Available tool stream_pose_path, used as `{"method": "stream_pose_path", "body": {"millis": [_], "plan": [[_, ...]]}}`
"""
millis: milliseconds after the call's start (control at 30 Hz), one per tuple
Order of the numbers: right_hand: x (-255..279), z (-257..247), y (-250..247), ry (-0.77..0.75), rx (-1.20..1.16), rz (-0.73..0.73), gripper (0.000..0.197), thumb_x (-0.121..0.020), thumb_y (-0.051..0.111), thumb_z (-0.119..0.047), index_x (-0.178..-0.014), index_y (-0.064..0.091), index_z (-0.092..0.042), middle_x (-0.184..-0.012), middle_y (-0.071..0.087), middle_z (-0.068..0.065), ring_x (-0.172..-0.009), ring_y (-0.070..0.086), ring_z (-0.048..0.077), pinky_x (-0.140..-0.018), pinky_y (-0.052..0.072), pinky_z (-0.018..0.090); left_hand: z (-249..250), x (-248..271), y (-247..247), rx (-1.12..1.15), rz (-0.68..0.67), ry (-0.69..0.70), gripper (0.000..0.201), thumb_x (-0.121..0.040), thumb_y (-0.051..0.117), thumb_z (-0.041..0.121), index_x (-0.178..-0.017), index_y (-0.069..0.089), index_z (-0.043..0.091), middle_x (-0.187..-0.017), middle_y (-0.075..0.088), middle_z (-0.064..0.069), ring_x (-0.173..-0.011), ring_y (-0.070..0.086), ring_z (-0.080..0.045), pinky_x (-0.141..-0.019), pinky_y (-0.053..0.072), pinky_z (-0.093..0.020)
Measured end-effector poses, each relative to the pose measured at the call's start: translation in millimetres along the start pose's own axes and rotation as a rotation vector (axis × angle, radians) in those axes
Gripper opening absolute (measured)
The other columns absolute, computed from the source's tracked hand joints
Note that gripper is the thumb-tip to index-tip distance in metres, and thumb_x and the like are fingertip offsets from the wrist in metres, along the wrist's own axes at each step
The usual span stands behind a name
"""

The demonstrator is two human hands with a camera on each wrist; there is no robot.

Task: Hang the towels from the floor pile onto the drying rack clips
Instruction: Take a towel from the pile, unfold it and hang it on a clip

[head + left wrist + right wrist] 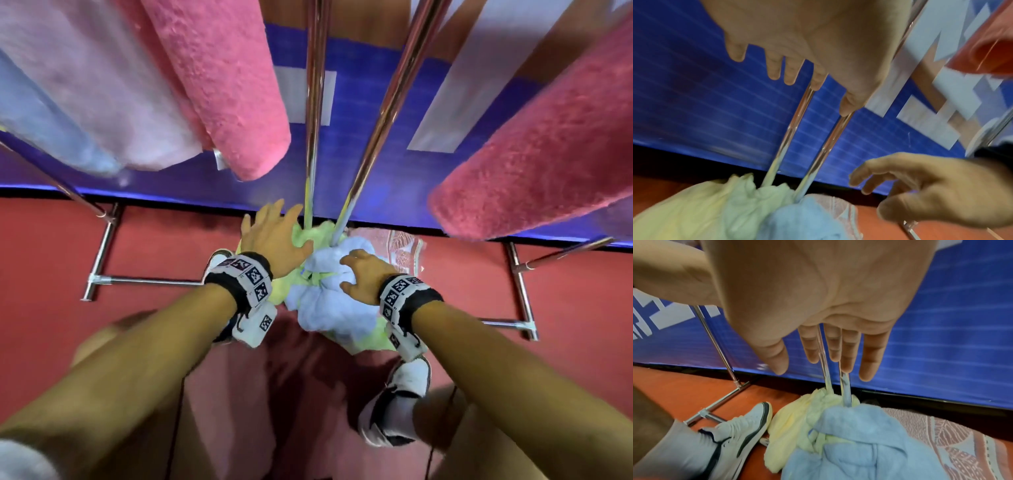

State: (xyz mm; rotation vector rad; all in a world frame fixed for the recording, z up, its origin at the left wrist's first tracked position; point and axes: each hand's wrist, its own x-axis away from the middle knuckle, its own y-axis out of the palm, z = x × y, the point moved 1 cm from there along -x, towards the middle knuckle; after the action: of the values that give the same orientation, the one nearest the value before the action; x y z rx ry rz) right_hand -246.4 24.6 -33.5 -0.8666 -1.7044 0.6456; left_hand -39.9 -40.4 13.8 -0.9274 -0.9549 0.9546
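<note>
**Both hands reached into the floor pile for the next towel**

The drying rack (pixel 315 102) stood over red floor (pixel 51 257) against a blue banner (pixel 370 120), and pink towels (pixel 222 85) and a pale blue one already hung from it at either side; the clips themselves lay out of view. At the foot of its two chrome uprights sat the pile: a yellow-green towel (pixel 791 423) wrapped about the poles, a light blue towel (pixel 859 443) heaped on top and in front, and a pink patterned towel (pixel 953 439) flat on the floor beside them, towards the person's right.

The left hand (pixel 270 236) hovered over the yellow-green towel with its grip wide, fingers spread and straight, holding nothing. The right hand (pixel 366 274) sat over the light blue towel, its grip also wide and empty in the wrist views; whether the fingertips had touched the cloth could not be told.

The step appeared to be the pick. It would likely go best by taking the light blue towel first, since it lay uppermost, and by pinching it at a hem or corner rather than bunching the middle, so that an edge would be ready for a clip. The yellow-green towel seemed caught round the poles and tucked into the blue one, so lifting slowly, with the left hand pressing the yellow-green towel down, should keep it from dragging along. A white shoe (pixel 740 431) stood just beside the pile, worth keeping off the cloth.
</note>
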Motion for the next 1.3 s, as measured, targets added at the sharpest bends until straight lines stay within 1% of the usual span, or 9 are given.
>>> {"method": "stream_pose_path", "body": {"millis": [300, 633, 733, 800, 867, 1033, 1167, 1233, 1300], "plan": [[-72, 6, 66, 0.004, 0.072, -0.141, 0.052, -0.095, 0.049, -0.034, -0.145, 0.041, -0.022, -0.16, 0.018, 0.014, -0.144, 0.026, 0.033, -0.109, 0.039, 0.047, -18, -20, 51, -0.101, -0.173, -0.04, 0.077, -0.084, 0.053, 0.061, -0.151, 0.023, 0.037, -0.165, 0.008, -0.005, -0.151, 0.006, -0.03, -0.119, 0.011, -0.059], [-132, 21, 123, 0.183, 0.171, -0.19, 0.041, -0.092, 0.048, -0.041, -0.132, 0.05, -0.034, -0.161, -0.024, 0.009, -0.148, -0.022, 0.03, -0.118, 0.001, 0.057, -6, -34, 50, -0.047, -0.236, -0.005, 0.075, -0.087, 0.057, 0.047, -0.152, 0.024, 0.034, -0.165, 0.011, -0.006, -0.152, 0.005, -0.027, -0.12, 0.014, -0.055], [-132, 28, 123, 0.217, 0.132, -0.118, 0.058, -0.089, 0.053, -0.037, -0.141, 0.04, -0.016, -0.161, 0.011, 0.009, -0.15, 0.007, 0.025, -0.116, 0.015, 0.051, -5, -34, 52, -0.035, -0.287, -0.003, 0.075, -0.087, 0.058, 0.04, -0.152, 0.023, 0.032, -0.165, 0.01, -0.007, -0.151, 0.005, -0.026, -0.12, 0.013, -0.055], [-127, 29, 112, 0.181, 0.066, 0.031, 0.047, -0.088, 0.056, -0.03, -0.13, 0.053, -0.009, -0.143, 0.046, 0.012, -0.134, 0.042, 0.028, -0.108, 0.034, 0.042, -7, -35, 52, -0.027, -0.293, -0.006, 0.074, -0.086, 0.059, 0.038, -0.152, 0.025, 0.032, -0.164, 0.012, -0.007, -0.151, 0.008, -0.027, -0.12, 0.014, -0.055], [-118, 27, 98, 0.141, -0.031, 0.14, 0.032, -0.087, 0.059, -0.024, -0.115, 0.063, -0.009, -0.122, 0.062, 0.013, -0.112, 0.058, 0.034, -0.094, 0.043, 0.039, -7, -37, 50, 0.008, -0.258, 0.01, 0.073, -0.084, 0.057, 0.04, -0.151, 0.031, 0.029, -0.161, 0.024, -0.005, -0.148, 0.019, -0.027, -0.119, 0.021, -0.052], [-75, 10, 50, 0.054, -0.419, 0.302, 0.007, -0.079, 0.064, -0.007, -0.081, 0.059, -0.011, -0.075, 0.06, 0.001, -0.077, 0.057, 0.031, -0.064, 0.034, 0.027, 5, -35, 38, 0.191, -0.155, 0.197, 0.077, -0.069, 0.056, 0.039, -0.144, 0.044, 0.023, -0.146, 0.048, 0.001, -0.133, 0.046, -0.024, -0.11, 0.037, -0.043], [-28, -18, 13, -0.108, -0.539, 0.375, 0.038, -0.071, 0.064, -0.001, -0.065, 0.035, -0.026, -0.057, 0.041, -0.01, -0.054, 0.039, 0.007, -0.052, 0.027, 0.02, 15, -9, 38, 0.336, -0.317, 0.338, 0.087, -0.073, 0.073, 0.039, -0.15, 0.034, 0.029, -0.145, 0.047, -0.002, -0.132, 0.045, -0.021, -0.111, 0.037, -0.033], [2, -28, 1, -0.157, -0.587, 0.428, 0.043, -0.069, 0.065, 0.001, -0.063, 0.033, -0.027, -0.055, 0.039, -0.01, -0.052, 0.034, 0.005, -0.05, 0.027, 0.013, 20, 11, 38, 0.432, -0.38, 0.366, 0.092, -0.072, 0.077, 0.034, -0.15, 0.027, 0.038, -0.126, 0.061, -0.003, -0.111, 0.059, -0.021, -0.094, 0.049, -0.033], [31, -32, -6, -0.213, -0.619, 0.466, 0.038, -0.068, 0.064, 0.0, -0.066, 0.036, -0.027, -0.058, 0.042, -0.011, -0.053, 0.035, 0.007, -0.051, 0.03, 0.017, 28, 29, 34, 0.522, -0.318, 0.35, 0.073, -0.078, 0.072, 0.022, -0.141, 0.039, 0.04, -0.098, 0.068, -0.003, -0.083, 0.064, -0.015, -0.076, 0.053, -0.038]]}}
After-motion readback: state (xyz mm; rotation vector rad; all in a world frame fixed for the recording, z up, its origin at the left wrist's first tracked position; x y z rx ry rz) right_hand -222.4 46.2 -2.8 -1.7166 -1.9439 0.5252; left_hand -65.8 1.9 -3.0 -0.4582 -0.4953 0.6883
